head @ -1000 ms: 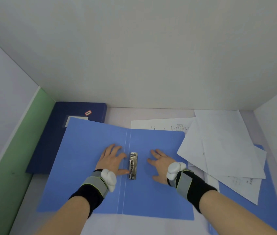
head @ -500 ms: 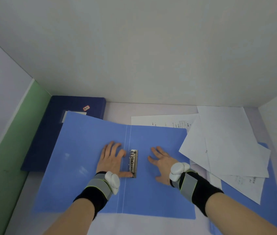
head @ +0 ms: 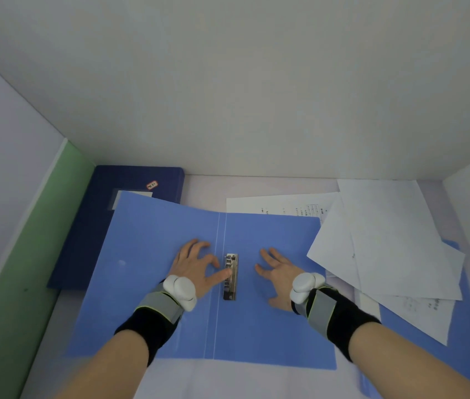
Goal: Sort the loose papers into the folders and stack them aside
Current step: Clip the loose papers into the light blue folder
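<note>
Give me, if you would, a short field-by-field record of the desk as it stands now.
Open folder: light blue, lying flat, no sheets in it
Metal clip: just right of the spine
Left hand: on the left flap, thumb touching the clip
Right hand: fingers spread on the right flap
Loose papers: overlapping pile at right, lying on a second blue folder
Printed sheet: partly under the open folder's far edge
Dark blue folder: closed, far left, partly under the left flap
</note>
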`<action>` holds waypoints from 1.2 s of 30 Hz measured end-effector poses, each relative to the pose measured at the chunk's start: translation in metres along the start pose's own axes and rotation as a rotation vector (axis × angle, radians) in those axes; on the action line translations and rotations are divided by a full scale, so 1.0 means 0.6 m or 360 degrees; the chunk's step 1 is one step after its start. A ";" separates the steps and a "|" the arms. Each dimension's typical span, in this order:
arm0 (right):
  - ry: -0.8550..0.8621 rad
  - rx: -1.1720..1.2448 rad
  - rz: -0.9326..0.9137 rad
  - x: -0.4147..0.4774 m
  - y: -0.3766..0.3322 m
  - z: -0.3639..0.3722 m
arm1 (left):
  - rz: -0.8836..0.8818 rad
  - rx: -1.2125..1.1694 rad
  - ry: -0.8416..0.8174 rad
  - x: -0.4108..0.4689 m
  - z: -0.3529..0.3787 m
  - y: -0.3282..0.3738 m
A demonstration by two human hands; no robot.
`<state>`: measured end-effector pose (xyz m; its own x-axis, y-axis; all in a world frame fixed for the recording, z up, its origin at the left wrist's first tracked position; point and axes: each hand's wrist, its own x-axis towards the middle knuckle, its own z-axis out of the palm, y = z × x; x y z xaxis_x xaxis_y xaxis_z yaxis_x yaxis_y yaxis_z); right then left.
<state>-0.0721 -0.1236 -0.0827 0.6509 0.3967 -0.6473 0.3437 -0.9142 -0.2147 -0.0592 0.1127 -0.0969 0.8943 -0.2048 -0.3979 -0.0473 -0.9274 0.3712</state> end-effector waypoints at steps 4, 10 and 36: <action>-0.0022 0.0013 0.0011 -0.002 0.004 -0.003 | 0.0005 -0.0072 -0.0021 0.002 -0.013 0.010; -0.0026 0.0026 0.0000 -0.003 0.004 -0.006 | 0.0128 0.0119 -0.0129 0.015 -0.033 0.033; 0.0177 0.0569 0.0062 -0.004 0.012 -0.013 | -0.0096 -0.0014 0.0169 0.096 -0.071 0.107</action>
<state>-0.0661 -0.1303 -0.0771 0.7352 0.3495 -0.5809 0.0719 -0.8922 -0.4458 0.0079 0.0544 -0.0604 0.9375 -0.1142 -0.3286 0.0114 -0.9341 0.3569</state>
